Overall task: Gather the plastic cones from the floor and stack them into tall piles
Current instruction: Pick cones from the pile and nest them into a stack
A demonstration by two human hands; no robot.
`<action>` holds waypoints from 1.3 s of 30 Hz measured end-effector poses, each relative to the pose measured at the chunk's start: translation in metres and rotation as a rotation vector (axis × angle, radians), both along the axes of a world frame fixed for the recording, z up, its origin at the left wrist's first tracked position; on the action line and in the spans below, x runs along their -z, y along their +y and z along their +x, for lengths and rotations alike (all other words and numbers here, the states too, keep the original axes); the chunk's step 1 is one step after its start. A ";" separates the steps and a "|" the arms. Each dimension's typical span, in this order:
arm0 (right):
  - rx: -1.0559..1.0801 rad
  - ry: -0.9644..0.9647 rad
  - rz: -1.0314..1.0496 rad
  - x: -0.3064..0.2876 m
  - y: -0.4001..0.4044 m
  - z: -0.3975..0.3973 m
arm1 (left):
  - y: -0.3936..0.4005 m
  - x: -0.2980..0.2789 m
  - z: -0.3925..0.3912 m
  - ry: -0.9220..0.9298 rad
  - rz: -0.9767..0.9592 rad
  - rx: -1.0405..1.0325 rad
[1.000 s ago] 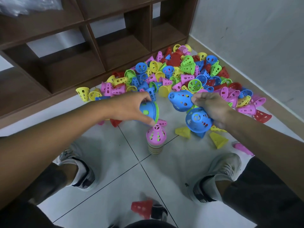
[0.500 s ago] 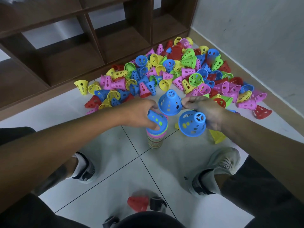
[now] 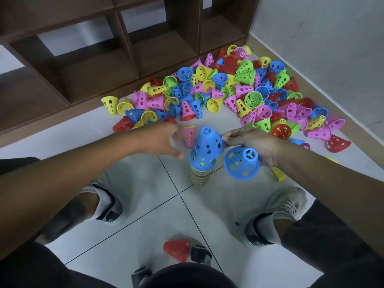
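A striped pile of stacked cones (image 3: 200, 173) stands on the floor tiles between my feet, topped by a blue cone. My right hand (image 3: 252, 142) pinches a blue cone (image 3: 208, 142) by its rim just above the pile's top, tilted. The same hand also holds a second blue cone (image 3: 242, 163) lower, to the right of the pile. My left hand (image 3: 166, 140) hovers left of the pile with its fingers spread, holding nothing. A pink cone (image 3: 189, 136) stands just behind it. A big heap of loose coloured cones (image 3: 228, 94) covers the floor beyond.
A dark wooden shelf unit (image 3: 124, 48) runs along the back left. A grey wall (image 3: 322, 38) closes the right side. A red cone (image 3: 176, 250) lies near a chair's castors (image 3: 200, 254) at the bottom. A yellow cone (image 3: 279, 173) lies under my right forearm.
My left hand set its blue cone on the pile, let go and drew back to the left. My right hand brought a blue cone over the pile's top.
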State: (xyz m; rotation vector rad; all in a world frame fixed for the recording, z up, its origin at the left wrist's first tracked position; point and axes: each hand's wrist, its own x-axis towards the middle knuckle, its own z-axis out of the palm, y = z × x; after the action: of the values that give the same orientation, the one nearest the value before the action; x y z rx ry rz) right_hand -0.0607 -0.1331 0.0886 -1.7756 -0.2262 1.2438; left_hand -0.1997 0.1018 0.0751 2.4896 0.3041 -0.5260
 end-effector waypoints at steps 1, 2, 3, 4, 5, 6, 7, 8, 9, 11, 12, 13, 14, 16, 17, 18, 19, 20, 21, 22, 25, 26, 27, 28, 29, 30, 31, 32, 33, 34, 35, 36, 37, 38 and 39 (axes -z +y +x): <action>-0.003 -0.012 -0.019 0.003 0.001 -0.002 | 0.002 0.005 -0.004 0.009 0.003 -0.001; -0.008 -0.032 -0.043 0.006 0.002 -0.004 | 0.003 0.009 -0.009 0.019 0.005 -0.005; -0.012 -0.058 -0.069 0.009 0.003 -0.006 | 0.004 0.014 -0.013 0.031 0.008 -0.011; -0.015 -0.087 -0.096 0.012 0.004 -0.009 | 0.004 0.019 -0.017 0.044 0.009 -0.019; -0.012 -0.111 -0.120 0.015 0.005 -0.011 | 0.003 0.023 -0.022 0.055 0.007 -0.024; -0.001 -0.129 -0.139 0.017 0.006 -0.014 | 0.003 0.029 -0.027 0.064 0.001 -0.027; 0.013 -0.143 -0.156 0.019 0.007 -0.016 | 0.001 0.034 -0.032 0.072 -0.006 -0.027; 0.021 -0.157 -0.174 0.020 0.007 -0.019 | -0.001 0.040 -0.038 0.078 -0.010 -0.025; 0.023 -0.174 -0.190 0.021 0.007 -0.020 | -0.004 0.045 -0.044 0.082 -0.013 -0.025; 0.030 -0.197 -0.206 0.024 0.006 -0.023 | -0.013 0.056 -0.056 0.102 -0.021 -0.043; 0.040 -0.208 -0.208 0.026 0.005 -0.024 | -0.018 0.061 -0.063 0.118 -0.021 -0.045; 0.044 -0.226 -0.209 0.027 0.004 -0.024 | -0.023 0.067 -0.071 0.132 -0.016 -0.040; 0.045 -0.246 -0.209 0.029 0.002 -0.024 | -0.028 0.074 -0.079 0.150 -0.013 -0.033; 0.061 -0.260 -0.195 0.031 -0.002 -0.024 | -0.039 0.089 -0.094 0.187 -0.015 -0.029; 0.075 -0.256 -0.183 0.031 -0.005 -0.024 | -0.045 0.096 -0.101 0.206 -0.018 -0.031; 0.096 -0.243 -0.165 0.030 -0.008 -0.025 | -0.050 0.105 -0.107 0.226 -0.018 -0.031; 0.123 -0.219 -0.143 0.029 -0.011 -0.026 | -0.057 0.115 -0.113 0.242 -0.019 -0.030; 0.156 -0.187 -0.119 0.027 -0.014 -0.027 | -0.062 0.125 -0.119 0.261 -0.024 -0.031; 0.182 -0.153 -0.099 0.026 -0.016 -0.028 | -0.069 0.134 -0.124 0.269 -0.032 -0.037; 0.197 -0.121 -0.082 0.026 -0.019 -0.029 | -0.074 0.143 -0.130 0.277 -0.042 -0.050; 0.223 -0.031 0.014 0.027 -0.029 -0.033 | -0.090 0.167 -0.146 0.258 -0.059 -0.112; 0.238 -0.007 0.048 0.029 -0.033 -0.034 | -0.095 0.174 -0.150 0.256 -0.052 -0.131; 0.252 0.014 0.073 0.031 -0.038 -0.036 | -0.100 0.180 -0.155 0.255 -0.042 -0.148; 0.261 0.034 0.095 0.032 -0.044 -0.039 | -0.105 0.186 -0.159 0.260 -0.026 -0.155; 0.267 0.055 0.113 0.033 -0.049 -0.041 | -0.109 0.192 -0.163 0.262 -0.019 -0.154; 0.265 0.072 0.128 0.032 -0.054 -0.045 | -0.113 0.195 -0.167 0.261 -0.024 -0.147; 0.260 0.079 0.139 0.033 -0.059 -0.048 | -0.118 0.198 -0.170 0.250 -0.032 -0.145; 0.255 0.080 0.149 0.032 -0.064 -0.050 | -0.123 0.199 -0.172 0.238 -0.026 -0.152; 0.254 0.081 0.163 0.032 -0.068 -0.051 | -0.127 0.202 -0.173 0.225 -0.008 -0.168; 0.256 0.086 0.182 0.031 -0.072 -0.053 | -0.131 0.202 -0.173 0.211 0.020 -0.188; 0.256 0.094 0.204 0.031 -0.075 -0.054 | -0.133 0.206 -0.174 0.203 0.042 -0.216; 0.259 0.107 0.231 0.030 -0.079 -0.055 | -0.136 0.207 -0.174 0.188 0.052 -0.243; 0.265 0.121 0.260 0.028 -0.081 -0.056 | -0.139 0.209 -0.175 0.160 0.053 -0.270; 0.271 0.136 0.291 0.025 -0.083 -0.056 | -0.140 0.210 -0.175 0.131 0.052 -0.298; 0.272 0.147 0.321 0.021 -0.084 -0.057 | -0.143 0.209 -0.175 0.092 0.038 -0.330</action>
State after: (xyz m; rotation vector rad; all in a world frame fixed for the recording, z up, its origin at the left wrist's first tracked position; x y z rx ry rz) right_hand -0.1176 -0.2168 0.0673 -1.3817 -0.0891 1.0695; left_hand -0.3746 -0.0413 -0.1334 2.3869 0.7515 -0.5003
